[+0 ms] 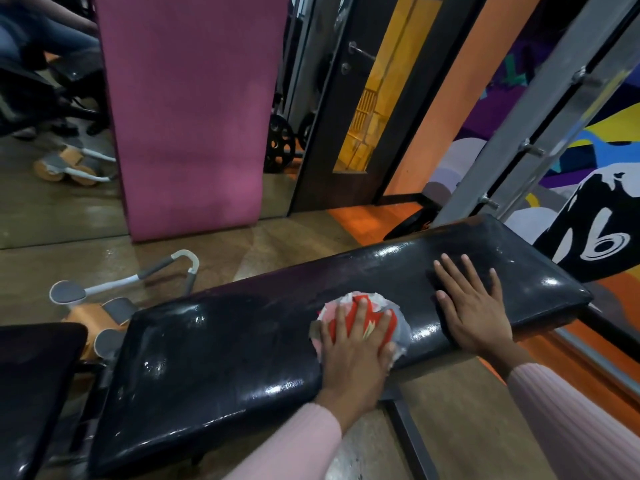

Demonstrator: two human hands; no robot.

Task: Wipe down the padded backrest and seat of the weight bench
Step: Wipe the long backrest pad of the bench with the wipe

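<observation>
The long black padded backrest of the weight bench runs from lower left to upper right, glossy and wet-looking. A second black pad, the seat, sits at the far left, separated by a gap. My left hand presses flat on a crumpled white, red and grey cloth near the middle of the backrest's near edge. My right hand lies flat with fingers spread on the backrest further right, holding nothing.
A pink mat leans upright against a mirror behind the bench. An orange and grey ab roller lies on the wooden floor by the bench. A grey metal upright stands at right before a painted wall. Weight plates rest near a dark door.
</observation>
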